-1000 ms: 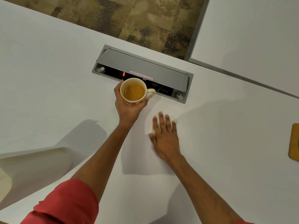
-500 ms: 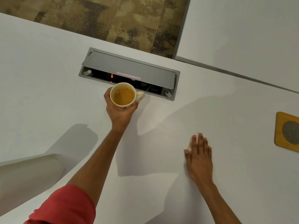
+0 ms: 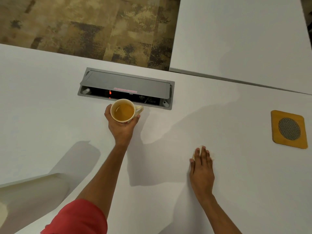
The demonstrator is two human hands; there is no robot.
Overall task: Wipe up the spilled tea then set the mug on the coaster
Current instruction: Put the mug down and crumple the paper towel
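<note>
A cream mug holding amber tea is gripped from the near side by my left hand, held above the white table, its handle pointing right. My right hand lies flat, fingers together, pressing a small pale tissue onto the table; only the tissue's edges show around the fingertips. A square wooden coaster with a round grey mesh centre lies at the far right. No tea puddle is visible on the table.
A grey recessed power box with a raised lid and a red light sits just beyond the mug. A second white table adjoins at the back right. Patterned carpet shows past the far edge. A cream chair part is at lower left.
My right hand slid the tissue rightward and toward me across the table, away from the mug. The view shifted right, bringing the whole coaster into sight. My left hand kept holding the mug.
</note>
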